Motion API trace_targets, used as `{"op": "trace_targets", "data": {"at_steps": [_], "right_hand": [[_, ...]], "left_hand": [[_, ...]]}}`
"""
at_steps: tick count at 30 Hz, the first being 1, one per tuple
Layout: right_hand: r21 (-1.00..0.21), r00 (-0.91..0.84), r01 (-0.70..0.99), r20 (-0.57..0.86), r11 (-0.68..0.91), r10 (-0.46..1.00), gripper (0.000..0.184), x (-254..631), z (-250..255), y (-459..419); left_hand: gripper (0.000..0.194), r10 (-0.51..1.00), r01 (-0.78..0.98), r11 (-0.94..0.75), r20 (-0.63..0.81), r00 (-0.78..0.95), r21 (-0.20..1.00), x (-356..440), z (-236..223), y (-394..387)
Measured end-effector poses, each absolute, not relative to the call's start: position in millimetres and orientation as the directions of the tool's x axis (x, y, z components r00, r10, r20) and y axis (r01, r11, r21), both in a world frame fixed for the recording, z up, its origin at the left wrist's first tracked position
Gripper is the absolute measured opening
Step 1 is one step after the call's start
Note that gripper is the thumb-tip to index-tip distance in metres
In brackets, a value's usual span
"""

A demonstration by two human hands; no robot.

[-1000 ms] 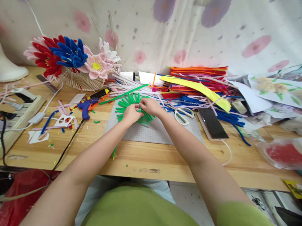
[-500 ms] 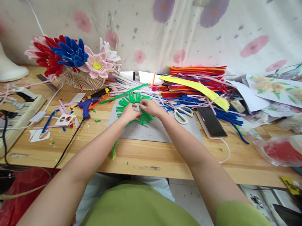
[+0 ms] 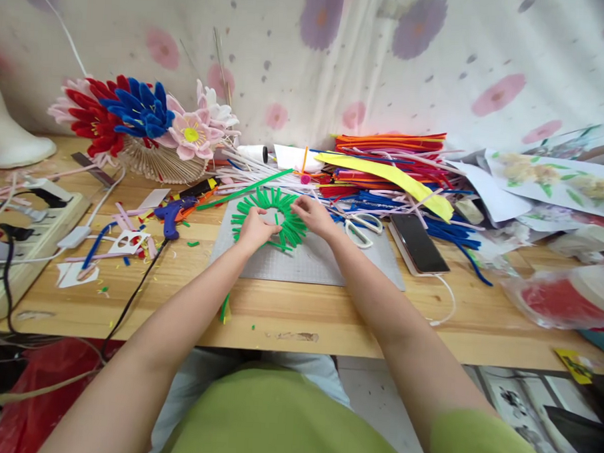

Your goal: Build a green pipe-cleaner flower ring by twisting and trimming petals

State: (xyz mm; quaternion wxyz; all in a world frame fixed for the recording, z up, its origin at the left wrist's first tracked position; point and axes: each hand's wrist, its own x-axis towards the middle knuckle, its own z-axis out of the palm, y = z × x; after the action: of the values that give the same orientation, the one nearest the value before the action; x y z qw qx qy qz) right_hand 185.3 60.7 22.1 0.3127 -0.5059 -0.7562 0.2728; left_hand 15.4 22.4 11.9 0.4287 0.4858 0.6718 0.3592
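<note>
A ring of short green pipe cleaners [image 3: 294,234], spread outward like a sunburst, lies on a grey cutting mat [image 3: 300,270]. My left hand [image 3: 256,230] is closed on the ring's lower left side, thumb reaching towards the round opening. At the upper right rim, my right hand [image 3: 313,217] has bent fingers and thumb pinched on the green strands. A short green piece shows inside the opening. White-handled scissors [image 3: 360,239] lie right of the ring, beyond my right wrist.
A blue glue gun [image 3: 171,217] lies left among scraps, near a power strip [image 3: 35,255]. Bundled pipe cleaners [image 3: 390,145] and a yellow strip [image 3: 409,181] are piled behind. A phone [image 3: 419,243] sits right of the mat. Fuzzy flowers [image 3: 141,109] stand back left.
My right hand has shifted from the ring's centre to its upper right rim. My left hand has moved slightly left, and the opening shows more. The view has moved a little.
</note>
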Motion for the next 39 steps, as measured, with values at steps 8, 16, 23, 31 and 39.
{"op": "trace_targets", "data": {"at_steps": [8,16,23,31,39], "right_hand": [[-0.253,0.005,0.967,0.019,0.000,1.000,0.021,299.6,36.4,29.0],[-0.327,-0.222,0.894,0.271,0.307,0.937,0.018,265.5,40.0,12.9],[-0.396,-0.648,0.615,0.238,0.682,0.723,0.027,162.0,39.1,29.2],[-0.618,-0.523,0.615,0.146,0.490,0.840,0.038,147.6,24.0,45.3],[-0.726,-0.539,0.501,0.164,0.471,0.826,0.046,152.2,23.2,44.1]], "left_hand": [[0.056,0.913,0.295,0.396,-0.339,-0.228,0.869,-3.7,24.2,21.1],[0.037,0.924,0.264,0.380,-0.378,-0.063,0.886,-6.7,42.1,11.1],[0.027,0.930,0.279,0.367,-0.357,-0.088,0.887,2.1,47.7,5.7],[0.023,0.958,0.862,-0.263,0.226,0.179,0.434,-9.3,48.6,-8.6],[0.025,0.920,0.922,-0.358,0.226,0.321,0.150,-6.7,43.9,-8.8]]}}
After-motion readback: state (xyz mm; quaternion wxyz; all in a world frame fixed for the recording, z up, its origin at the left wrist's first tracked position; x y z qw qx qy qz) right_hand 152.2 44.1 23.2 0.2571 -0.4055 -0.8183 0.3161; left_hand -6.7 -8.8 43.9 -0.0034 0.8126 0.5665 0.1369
